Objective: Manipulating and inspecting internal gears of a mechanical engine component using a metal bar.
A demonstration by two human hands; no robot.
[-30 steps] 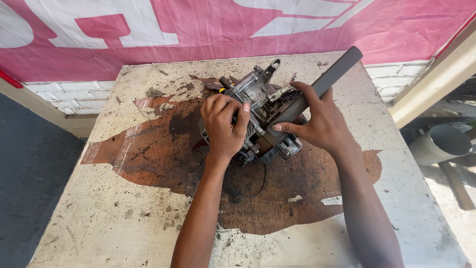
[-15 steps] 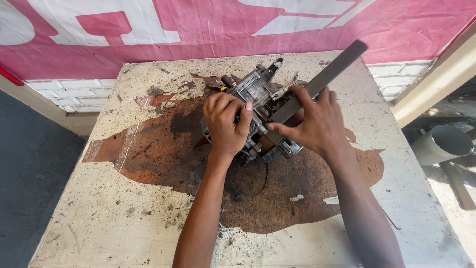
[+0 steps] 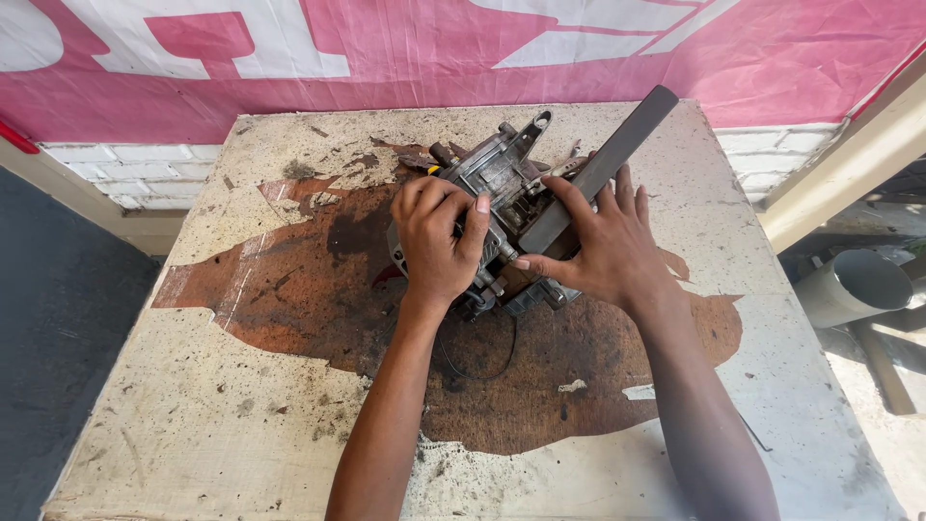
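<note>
Both hands are set on a greasy grey metal motor assembly (image 3: 502, 207) that lies on the far middle of the bench (image 3: 241, 425). That assembly is gripped by the left hand (image 3: 439, 241), whose fingers are curled over its near left side, with the thumb pressed against the housing. A long, flat, dark grey bar (image 3: 603, 164) is held by the right hand (image 3: 603, 251): the thumb and forefinger are closed about its lower end, while the other fingers are spread along its right edge. The bar is laid slantwise, its lower end resting on the assembly and its upper end pointing away to the far right, over the bench top. A bracket with a round hole (image 3: 535, 125) is seen standing out from the far end of the assembly. A thin black wire (image 3: 482, 371) is looped on the bench just below the assembly, between the 2 forearms. The bench top is worn and pale, and a large dark brown stain (image 3: 598, 376) is spread under the assembly and towards the right. A pink and white banner (image 3: 434, 58) is hung behind the bench, above a strip of white tiles (image 3: 116, 164). A grey pipe (image 3: 854, 285) is seen lying beyond the right edge of the bench.
</note>
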